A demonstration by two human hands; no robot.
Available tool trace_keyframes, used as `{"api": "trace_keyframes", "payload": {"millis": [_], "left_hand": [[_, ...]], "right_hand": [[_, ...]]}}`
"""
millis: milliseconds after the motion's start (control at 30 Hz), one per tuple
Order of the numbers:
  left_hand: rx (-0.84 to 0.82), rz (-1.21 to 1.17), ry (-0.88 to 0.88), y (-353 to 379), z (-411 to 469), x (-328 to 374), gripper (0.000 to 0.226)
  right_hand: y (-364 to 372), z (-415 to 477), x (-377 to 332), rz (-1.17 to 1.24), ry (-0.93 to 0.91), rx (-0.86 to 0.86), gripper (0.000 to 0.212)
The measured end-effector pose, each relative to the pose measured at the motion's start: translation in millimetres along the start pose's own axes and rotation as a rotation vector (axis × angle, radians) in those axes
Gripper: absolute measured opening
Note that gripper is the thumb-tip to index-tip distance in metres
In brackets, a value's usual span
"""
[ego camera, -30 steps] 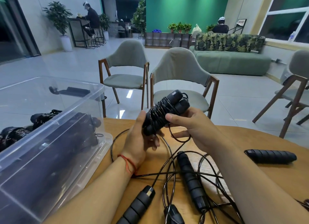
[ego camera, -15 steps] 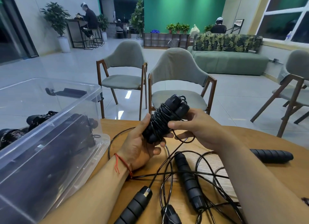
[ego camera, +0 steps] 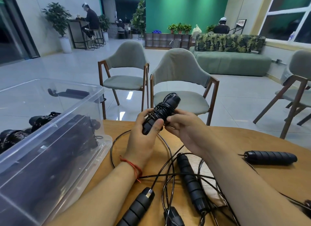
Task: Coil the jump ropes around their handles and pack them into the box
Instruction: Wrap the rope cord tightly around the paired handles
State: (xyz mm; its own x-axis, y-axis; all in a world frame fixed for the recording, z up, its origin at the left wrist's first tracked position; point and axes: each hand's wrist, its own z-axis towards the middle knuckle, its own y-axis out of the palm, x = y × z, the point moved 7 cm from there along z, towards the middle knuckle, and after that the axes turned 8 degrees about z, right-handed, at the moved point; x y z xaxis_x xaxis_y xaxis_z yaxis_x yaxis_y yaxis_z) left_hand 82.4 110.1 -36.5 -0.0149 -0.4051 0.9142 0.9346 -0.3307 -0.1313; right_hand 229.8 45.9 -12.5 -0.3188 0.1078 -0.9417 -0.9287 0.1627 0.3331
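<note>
My left hand [ego camera: 143, 138] grips a pair of black jump-rope handles [ego camera: 162, 112] with black cord wound around them, held above the round wooden table [ego camera: 227, 141]. My right hand [ego camera: 183, 127] pinches the cord at the bundle's right side. A clear plastic box [ego camera: 55, 141] at the left holds several coiled black ropes. Loose black handles lie on the table: one [ego camera: 191, 182] in the middle, one [ego camera: 138, 207] near my left forearm, one [ego camera: 269, 157] at the right. Tangled black cord [ego camera: 168, 175] runs between them.
Two grey chairs [ego camera: 178, 84] with wooden legs stand just beyond the table's far edge. A third chair [ego camera: 296, 91] is at the right. A green sofa and people sitting at desks are far back in the room.
The slack loop that hung under the bundle is gone. My right hand has drawn in closer to my left thumb, and the bundle stands a little more upright.
</note>
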Motion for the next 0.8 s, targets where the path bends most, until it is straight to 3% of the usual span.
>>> {"api": "trace_keyframes", "payload": {"millis": [67,233,400,600,800], "left_hand": [[0.016,0.130,0.068,1,-3,8,0.054],[0.065,0.266,0.226,3,-9,19,0.064],[0.073,0.069,-0.026,-3,-9,6,0.073],[0.098,0.035,-0.013,-1,-10,3,0.065],[-0.016,0.028,-0.004,2,-5,12,0.052]], "right_hand": [[12,-4,-3,0.045,-0.005,-0.025,0.042],[7,-3,-2,0.047,-0.061,0.146,0.035],[6,-8,-12,0.107,-0.133,0.204,0.032],[2,-8,-15,0.028,-0.162,0.206,0.035],[-2,-8,-10,0.011,-0.107,0.150,0.038]]}}
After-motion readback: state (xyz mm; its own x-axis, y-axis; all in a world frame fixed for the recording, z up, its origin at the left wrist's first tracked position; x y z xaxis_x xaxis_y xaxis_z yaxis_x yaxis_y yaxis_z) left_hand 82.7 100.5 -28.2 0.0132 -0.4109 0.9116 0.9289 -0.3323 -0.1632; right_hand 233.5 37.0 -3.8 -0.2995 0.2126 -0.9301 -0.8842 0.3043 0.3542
